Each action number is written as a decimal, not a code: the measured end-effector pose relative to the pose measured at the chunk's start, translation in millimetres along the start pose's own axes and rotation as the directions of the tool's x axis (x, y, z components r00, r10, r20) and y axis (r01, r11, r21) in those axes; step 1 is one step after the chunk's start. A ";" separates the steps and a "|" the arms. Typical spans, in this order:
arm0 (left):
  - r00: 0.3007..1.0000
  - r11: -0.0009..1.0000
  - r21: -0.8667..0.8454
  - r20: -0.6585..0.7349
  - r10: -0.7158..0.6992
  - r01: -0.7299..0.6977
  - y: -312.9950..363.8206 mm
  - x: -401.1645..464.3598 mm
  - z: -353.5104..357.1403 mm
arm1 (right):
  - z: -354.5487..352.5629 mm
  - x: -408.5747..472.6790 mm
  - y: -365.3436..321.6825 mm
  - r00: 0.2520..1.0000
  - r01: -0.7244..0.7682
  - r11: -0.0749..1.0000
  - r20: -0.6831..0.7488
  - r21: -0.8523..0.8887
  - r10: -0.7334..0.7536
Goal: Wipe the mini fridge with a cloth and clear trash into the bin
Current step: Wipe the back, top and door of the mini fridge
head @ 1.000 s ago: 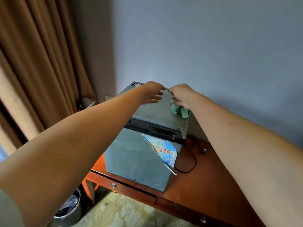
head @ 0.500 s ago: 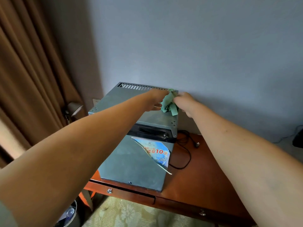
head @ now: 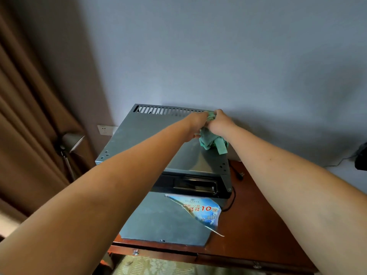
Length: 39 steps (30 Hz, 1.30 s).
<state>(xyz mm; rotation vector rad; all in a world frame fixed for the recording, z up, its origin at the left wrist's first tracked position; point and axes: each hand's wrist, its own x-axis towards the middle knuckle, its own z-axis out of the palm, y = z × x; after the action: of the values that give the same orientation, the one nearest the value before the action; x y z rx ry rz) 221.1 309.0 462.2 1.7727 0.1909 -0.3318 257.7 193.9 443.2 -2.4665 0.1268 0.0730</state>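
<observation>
**Both hands on the green cloth at the fridge's back corner**

Head view: the grey mini fridge (head: 158, 215) stands shut on a reddish wooden desk (head: 258, 225); its contents are hidden. At its top rear right corner, beside the vent slots (head: 168, 111), the left hand (head: 196, 124) and right hand (head: 220, 124) meet, both gripping a bunched green cloth (head: 210, 141) that hangs onto the lid. A torn sticker (head: 202, 211) peels from the door. A black cable (head: 232, 199) lies right of the fridge; brown curtains (head: 29, 116) and a lamp (head: 70, 140) stand left, a grey wall (head: 218, 56) behind.

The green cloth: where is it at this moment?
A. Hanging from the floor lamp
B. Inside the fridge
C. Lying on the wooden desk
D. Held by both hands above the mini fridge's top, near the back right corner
D: the left hand and right hand both grip the green cloth over the mini fridge top.
</observation>
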 end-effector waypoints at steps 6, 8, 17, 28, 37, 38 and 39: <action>1.000 0.995 0.101 -0.021 -0.005 0.007 -2.4 21.6 6.9 | 26.6 18.6 -12.3 0.997 -0.078 0.929 -0.033 -0.362 0.070; 0.999 0.992 0.129 -0.038 0.009 -0.004 -3.3 26.6 8.5 | 28.2 21.9 -8.5 0.995 -0.097 0.918 -0.034 -0.386 0.091; 0.976 0.981 0.193 -0.215 0.046 -0.003 8.5 40.0 37.4 | 7.3 47.4 29.4 0.995 0.083 0.983 -0.040 -0.165 -0.091; 0.849 0.976 0.184 -0.491 0.193 -0.115 33.6 39.1 100.1 | -31.0 70.3 114.1 0.950 -0.168 0.536 0.280 0.827 -0.134; 0.884 0.908 0.418 -0.412 0.221 -0.032 26.5 40.5 141.8 | -13.8 59.6 184.2 0.867 -0.377 0.200 0.421 0.904 -0.267; 0.889 0.887 0.461 -0.396 0.230 -0.024 26.3 39.4 143.7 | -9.8 56.5 190.4 0.860 -0.393 0.176 0.429 0.902 -0.276; 0.890 0.864 0.503 -0.390 0.239 -0.012 24.5 38.6 144.3 | -5.1 53.9 197.1 0.855 -0.403 0.170 0.437 0.899 -0.281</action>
<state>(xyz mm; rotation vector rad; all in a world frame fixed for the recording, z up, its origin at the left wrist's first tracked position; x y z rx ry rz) 247.9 161.2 443.6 2.3431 0.3304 0.1494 289.8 33.3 320.9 -0.9566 0.0114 0.5338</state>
